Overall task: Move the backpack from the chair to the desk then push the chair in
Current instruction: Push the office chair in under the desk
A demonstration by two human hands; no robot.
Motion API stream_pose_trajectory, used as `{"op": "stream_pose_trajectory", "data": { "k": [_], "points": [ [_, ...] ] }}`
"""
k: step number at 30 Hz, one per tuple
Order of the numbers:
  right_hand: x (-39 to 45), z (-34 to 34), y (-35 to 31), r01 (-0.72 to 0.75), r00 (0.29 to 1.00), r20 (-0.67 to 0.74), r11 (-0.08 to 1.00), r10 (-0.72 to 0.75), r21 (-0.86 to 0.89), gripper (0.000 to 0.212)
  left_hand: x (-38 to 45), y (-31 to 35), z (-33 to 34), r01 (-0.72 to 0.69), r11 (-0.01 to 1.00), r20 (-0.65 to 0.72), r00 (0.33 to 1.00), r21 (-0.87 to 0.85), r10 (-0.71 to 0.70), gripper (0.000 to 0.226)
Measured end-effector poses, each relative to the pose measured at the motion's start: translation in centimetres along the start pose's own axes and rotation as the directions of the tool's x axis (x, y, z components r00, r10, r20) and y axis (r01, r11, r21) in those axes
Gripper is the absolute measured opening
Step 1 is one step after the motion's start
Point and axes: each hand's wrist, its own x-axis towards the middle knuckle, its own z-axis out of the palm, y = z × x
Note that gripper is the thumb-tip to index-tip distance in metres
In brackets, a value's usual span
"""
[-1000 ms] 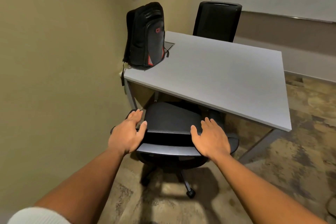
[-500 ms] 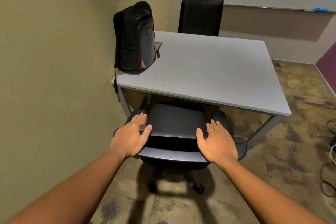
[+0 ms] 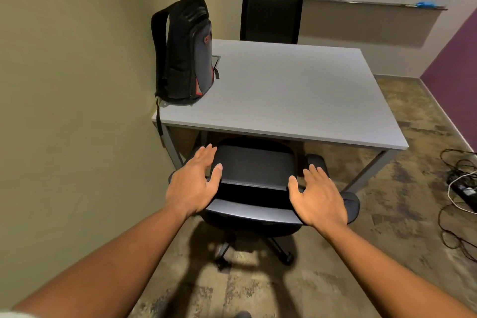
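The black wheeled office chair (image 3: pixel 254 183) is now seen tucked further under the grey rectangular worktop (image 3: pixel 296 90). The black backpack (image 3: pixel 184 51) stands on the worktop's far-left corner. Left hand (image 3: pixel 192 183) and right hand (image 3: pixel 318 196) are spread flat at the backrest (pushing nearly done, it is judged).

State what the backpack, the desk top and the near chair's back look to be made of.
Backpack: black woven fabric, probably nylon, with a smoother grey front panel and red trim; matte. Desk top: pale grey laminate by its flat, even, faintly grained surface, on grey legs that look like metal. Chair back: dark, matte, likely plastic or mesh; too dim to tell.
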Motion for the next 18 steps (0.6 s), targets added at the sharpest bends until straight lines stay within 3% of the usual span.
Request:
{"op": "stream_pose_trajectory", "data": {
  "k": [12, 18],
  "points": [
    [4.7, -0.2, -1.8, 0.033, 0.999, -0.026, 0.998, -0.035, -0.047, 0.071, 5.5, -1.9, 0.1, -0.013, 1.000, 0.020, 1.000, 0.006, 0.013, 0.056],
    [9.0, -0.3, -2.2, 0.032, 0.999, 0.046, 0.992, -0.027, -0.121, 0.078, 9.6, -2.6, 0.6, -0.021, 1.000, 0.009, 1.000, 0.009, 0.021, 0.059]
  ]
}}
